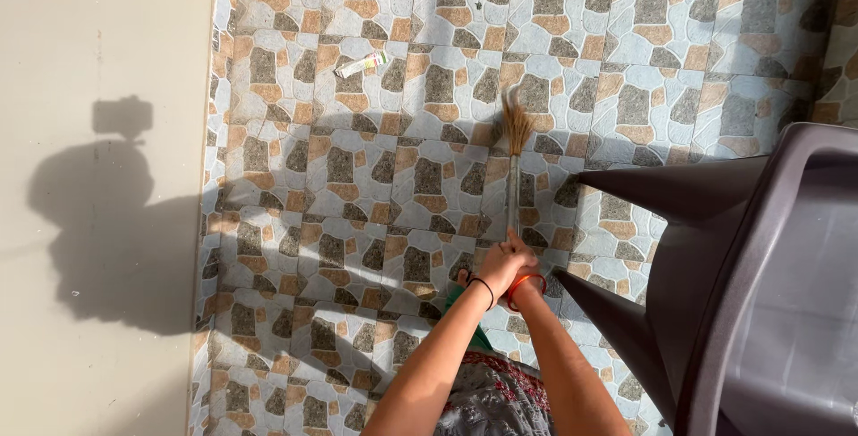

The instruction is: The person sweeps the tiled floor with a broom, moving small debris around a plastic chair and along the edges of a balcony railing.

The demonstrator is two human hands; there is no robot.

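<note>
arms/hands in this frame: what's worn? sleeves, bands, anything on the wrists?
Both forearms bare, no sleeves in view. Left hand: thin black band at the wrist. Right hand: orange bangle at the wrist. No gloves; rings not discernible.

Both bare forearms reaching forward from the bottom of the frame, angled in toward each other so the wrists nearly meet. Left hand (pixel 497 266) and right hand (pixel 521 262) stacked tight together, basically touching, fingers curled shut around something thin. Thin black band on the left wrist, orange one on the right. Elbows slightly bent, arms stretched out ahead of the body. Can't really make out individual fingertips, hands overlap too much.
</note>
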